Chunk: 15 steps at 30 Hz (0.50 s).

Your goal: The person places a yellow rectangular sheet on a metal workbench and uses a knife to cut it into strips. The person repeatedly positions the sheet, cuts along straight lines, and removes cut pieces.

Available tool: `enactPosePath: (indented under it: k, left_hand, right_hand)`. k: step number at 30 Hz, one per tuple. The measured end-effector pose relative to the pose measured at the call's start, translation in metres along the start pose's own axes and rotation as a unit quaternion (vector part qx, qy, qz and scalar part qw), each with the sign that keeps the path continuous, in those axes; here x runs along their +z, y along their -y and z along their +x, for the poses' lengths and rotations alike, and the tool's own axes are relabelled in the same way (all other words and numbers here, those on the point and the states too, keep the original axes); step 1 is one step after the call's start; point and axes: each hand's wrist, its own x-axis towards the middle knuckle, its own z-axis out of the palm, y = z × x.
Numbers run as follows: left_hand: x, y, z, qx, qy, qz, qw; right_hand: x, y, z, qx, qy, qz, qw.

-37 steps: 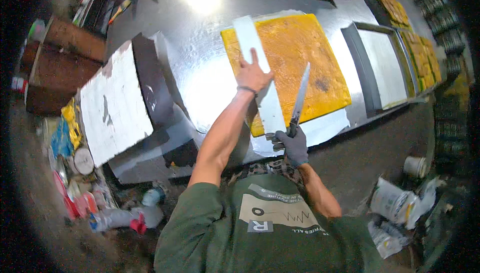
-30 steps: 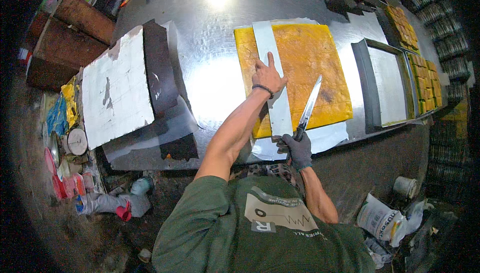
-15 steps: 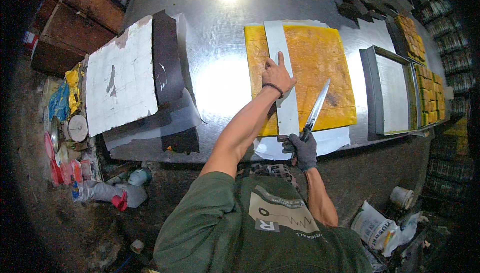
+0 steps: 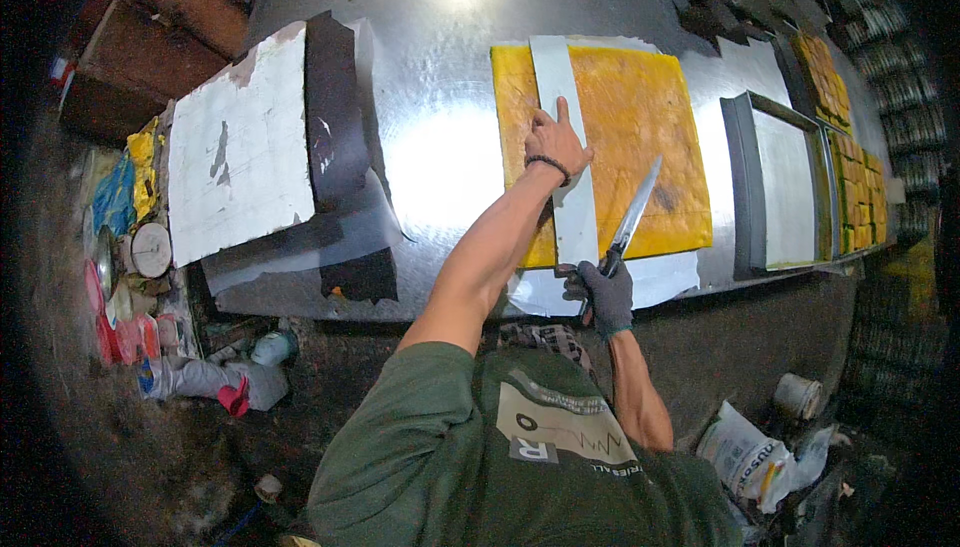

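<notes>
Beside ruler [image 4: 563,162], knife [image 4: 632,217] tip-away

One steel table [image 4: 440,147] carries one large orange slab [image 4: 640,137], one long pale straightedge strip [image 4: 560,147] lying across the slab, and one knife [image 4: 632,219]. One empty rectangular metal tray [image 4: 780,187] sits toward the table's right edge. One white-topped dark block [image 4: 250,137] lies near the left edge. Two hands: one bare left hand [image 4: 555,142], one gloved right hand [image 4: 605,292].
</notes>
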Motion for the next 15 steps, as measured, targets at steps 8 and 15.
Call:
enactPosePath:
  k: [8,15]
  left_hand:
    - [-0.003,0.006,0.011,0.023,0.027,-0.027,0.999]
    - [-0.01,0.01,0.015,0.031,0.066,-0.031,0.997]
  right_hand:
    - [-0.001,0.004,-0.003,0.016,-0.007,0.004,1.0]
    - [-0.004,0.003,-0.003,0.01,-0.006,0.018,1.0]
